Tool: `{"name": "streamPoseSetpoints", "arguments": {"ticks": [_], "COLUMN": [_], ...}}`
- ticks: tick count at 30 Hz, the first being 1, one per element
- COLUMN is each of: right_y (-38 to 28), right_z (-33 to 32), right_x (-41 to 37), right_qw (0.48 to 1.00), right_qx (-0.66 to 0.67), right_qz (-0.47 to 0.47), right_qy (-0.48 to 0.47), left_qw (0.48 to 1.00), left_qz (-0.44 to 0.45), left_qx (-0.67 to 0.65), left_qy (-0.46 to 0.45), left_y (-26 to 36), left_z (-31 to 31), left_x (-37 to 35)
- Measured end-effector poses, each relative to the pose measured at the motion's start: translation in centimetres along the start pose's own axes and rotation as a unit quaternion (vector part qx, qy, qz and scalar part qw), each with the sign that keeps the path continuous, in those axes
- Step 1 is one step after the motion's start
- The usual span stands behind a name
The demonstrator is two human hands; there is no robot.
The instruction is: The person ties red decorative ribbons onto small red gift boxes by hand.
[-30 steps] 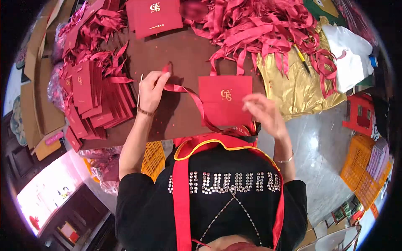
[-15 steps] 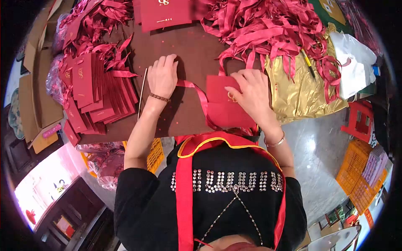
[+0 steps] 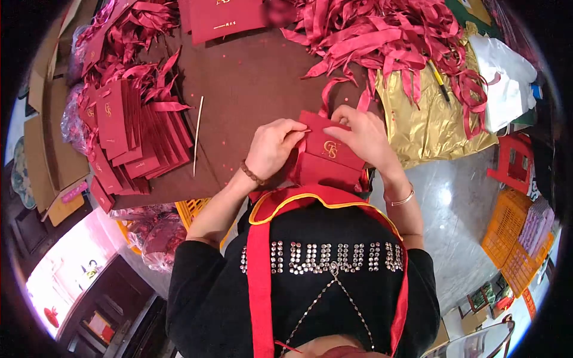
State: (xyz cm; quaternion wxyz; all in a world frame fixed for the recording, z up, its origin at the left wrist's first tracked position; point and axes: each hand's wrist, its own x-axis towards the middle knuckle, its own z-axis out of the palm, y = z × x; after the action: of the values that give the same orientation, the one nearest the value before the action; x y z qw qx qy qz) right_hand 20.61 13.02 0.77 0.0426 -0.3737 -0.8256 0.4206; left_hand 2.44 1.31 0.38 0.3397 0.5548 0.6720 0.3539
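Observation:
A small red gift bag [image 3: 319, 149] with a gold logo lies at the table's near edge, in front of my apron. My left hand [image 3: 276, 148] is closed on its upper left side, thumb and forefinger pinched at the edge where a red ribbon [image 3: 301, 146] hangs down. On the upper right side my right hand [image 3: 365, 138] grips the same bag with curled fingers; the exact hold of its fingertips is partly hidden. More red ribbon [image 3: 327, 98] rises from behind the bag's top edge.
Stacked red bags [image 3: 119, 128] with ribbons cover the left side. A thin white stick [image 3: 198, 136] lies beside them. A large ribbon heap [image 3: 382, 39] and gold sheet [image 3: 424, 119] with a yellow pen [image 3: 439, 80] are right. Another red bag [image 3: 227, 21] sits at the back.
My left hand has come right and nearer, from the bare table to the bag's left edge, drawing the loose ribbon in. My right hand has lifted its fingers to the bag's upper right.

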Motion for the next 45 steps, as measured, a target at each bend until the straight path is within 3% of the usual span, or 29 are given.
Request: {"name": "streamPoseSetpoints", "arguments": {"ticks": [4,7,15,18,30,45], "right_y": [-0.4,-0.7,-1.1,-1.0,-0.4,-0.8], "right_z": [-0.2,-0.2,-0.6,-0.4,-0.2,0.1], "right_x": [-0.1,-0.4,-0.7,-0.7,-0.5,-1.0], "right_qw": [0.997,0.996,0.986,0.995,0.993,0.993], "right_qx": [0.054,0.065,0.132,0.065,0.089,0.114], "right_qz": [0.046,0.06,0.087,0.051,0.046,0.025], "right_qy": [-0.019,-0.03,-0.053,-0.051,-0.068,-0.036], "left_qw": [1.0,0.994,0.998,0.998,0.982,0.973], "left_qz": [-0.014,0.046,-0.003,0.0,0.113,0.097], "left_qx": [0.016,0.075,-0.012,0.006,0.124,0.202], "left_qy": [0.015,0.061,0.067,0.059,0.084,0.054], "left_y": [1.6,1.7,1.5,1.7,1.9,3.0], "left_z": [0.4,0.7,1.3,1.1,1.6,1.8], "left_x": [-0.1,0.2,0.3,0.2,0.5,0.6]}}
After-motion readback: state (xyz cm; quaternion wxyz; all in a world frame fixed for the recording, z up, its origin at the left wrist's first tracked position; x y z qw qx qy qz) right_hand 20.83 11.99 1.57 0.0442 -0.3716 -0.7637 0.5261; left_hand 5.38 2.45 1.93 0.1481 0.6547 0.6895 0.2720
